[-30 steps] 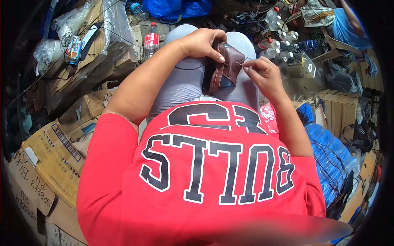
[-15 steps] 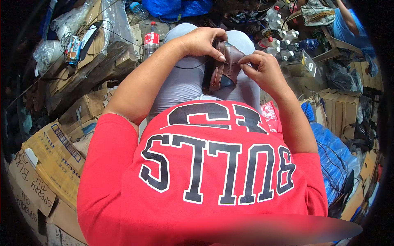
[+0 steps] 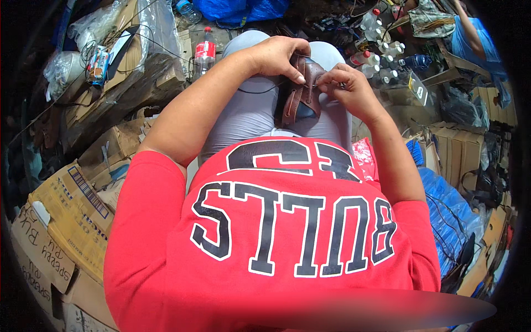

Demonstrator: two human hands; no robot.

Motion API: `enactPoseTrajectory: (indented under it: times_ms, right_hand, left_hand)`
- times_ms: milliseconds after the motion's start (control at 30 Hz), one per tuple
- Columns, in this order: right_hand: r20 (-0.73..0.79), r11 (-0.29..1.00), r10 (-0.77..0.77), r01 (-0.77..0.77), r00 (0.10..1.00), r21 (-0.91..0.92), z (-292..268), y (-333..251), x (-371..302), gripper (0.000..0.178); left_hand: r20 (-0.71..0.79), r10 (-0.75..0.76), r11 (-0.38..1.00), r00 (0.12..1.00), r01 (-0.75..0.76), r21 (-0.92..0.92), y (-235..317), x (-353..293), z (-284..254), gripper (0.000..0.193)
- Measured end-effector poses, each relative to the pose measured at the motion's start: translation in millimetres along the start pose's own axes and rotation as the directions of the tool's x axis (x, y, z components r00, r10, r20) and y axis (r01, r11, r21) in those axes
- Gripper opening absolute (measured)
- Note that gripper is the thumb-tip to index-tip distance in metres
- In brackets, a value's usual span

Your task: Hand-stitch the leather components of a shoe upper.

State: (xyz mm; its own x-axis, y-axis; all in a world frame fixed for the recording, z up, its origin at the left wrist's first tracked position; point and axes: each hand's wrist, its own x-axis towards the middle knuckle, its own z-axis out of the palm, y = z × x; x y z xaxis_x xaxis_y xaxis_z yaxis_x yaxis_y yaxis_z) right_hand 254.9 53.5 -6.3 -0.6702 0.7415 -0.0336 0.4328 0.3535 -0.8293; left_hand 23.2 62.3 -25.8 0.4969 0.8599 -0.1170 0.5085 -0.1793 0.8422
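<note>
A brown leather shoe (image 3: 313, 72) lies between my knees, its dark opening facing me and a leather lace running along its side. My left hand (image 3: 281, 58) is closed on the shoe's far left part, with the thumb pressed on the upper. On the other side, my right hand (image 3: 349, 88) is closed in a pinch at the lacing area of the upper. What sits between those fingertips is too small to make out. A thin dark cord (image 3: 257, 91) crosses my left thigh beside the shoe.
A red-labelled bottle (image 3: 204, 52) stands by my left knee. Several bottles (image 3: 387, 52) cluster beyond my right knee. Cardboard boxes (image 3: 66, 205) lie at the left, with a blue plastic sheet (image 3: 451, 205) at the right. A person in blue (image 3: 473, 47) shows at the far right.
My right hand has moved slightly left, closer to the shoe's upper and my left thumb. The shoe has tilted a little; my left hand keeps its hold.
</note>
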Motion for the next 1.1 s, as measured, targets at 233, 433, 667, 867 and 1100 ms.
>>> enactPoseTrajectory:
  times_ms: [233, 433, 667, 867, 1100]
  right_hand:
    - [-0.068, 0.996, -0.085, 0.086, 0.994, 0.01, 6, 5, 3, 0.013]
    - [-0.061, 0.985, 0.029, -0.018, 0.998, 0.172, 10, 15, 4, 0.01]
    - [-0.183, 0.981, -0.147, 0.12, 0.972, -0.152, 19, -3, -5, 0.01]
    - [-0.166, 0.923, -0.299, 0.24, 0.94, -0.3, 26, -1, -31, 0.026]
    - [-0.032, 0.999, -0.046, 0.045, 0.998, -0.031, 10, 0, -13, 0.029]
  left_hand:
    - [0.038, 0.009, 0.998, 0.999, -0.012, 0.067, 0, 2, -8, 0.061]
    - [0.049, -0.012, 1.0, 0.999, 0.012, 0.006, 4, 7, -2, 0.061]
    - [-0.112, 0.126, 0.987, 0.986, -0.114, 0.115, 5, -8, -3, 0.052]
    - [-0.437, 0.258, 0.935, 0.861, -0.109, 0.337, 25, -63, 5, 0.033]
    - [-0.416, 0.311, 0.865, 0.855, -0.074, 0.496, 35, -84, 19, 0.02]
